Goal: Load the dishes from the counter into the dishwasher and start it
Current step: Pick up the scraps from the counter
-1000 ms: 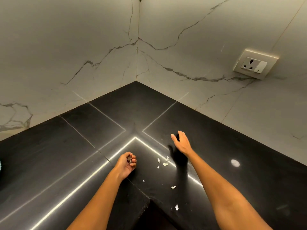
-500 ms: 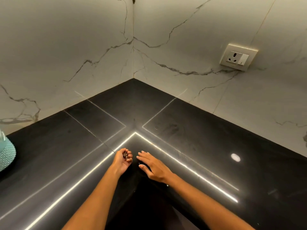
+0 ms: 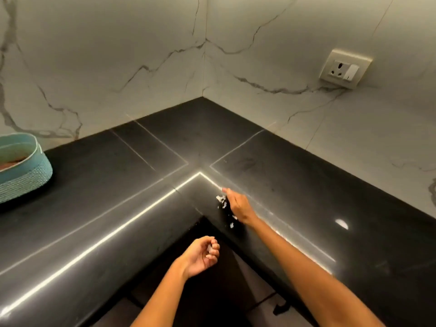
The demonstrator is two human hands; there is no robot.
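I face the inner corner of a black stone counter (image 3: 295,175). Small white scraps (image 3: 221,201) lie on it near the inner edge. My right hand (image 3: 238,205) rests edge-down on the counter just right of the scraps, fingers together and stretched out, touching them. My left hand (image 3: 200,254) hangs cupped, palm up, just off the counter's inner edge below the scraps; its fingers curl around a small pale bit. No dishes and no dishwasher are in view.
A teal woven basket (image 3: 26,175) stands at the far left of the counter against the marble wall. A wall socket (image 3: 344,68) sits on the right wall. Dark floor shows below, between my arms.
My left hand has dropped from the counter top to below its inner edge. My right hand has moved right and now stands on edge against the scraps. The view shifted, showing the basket.
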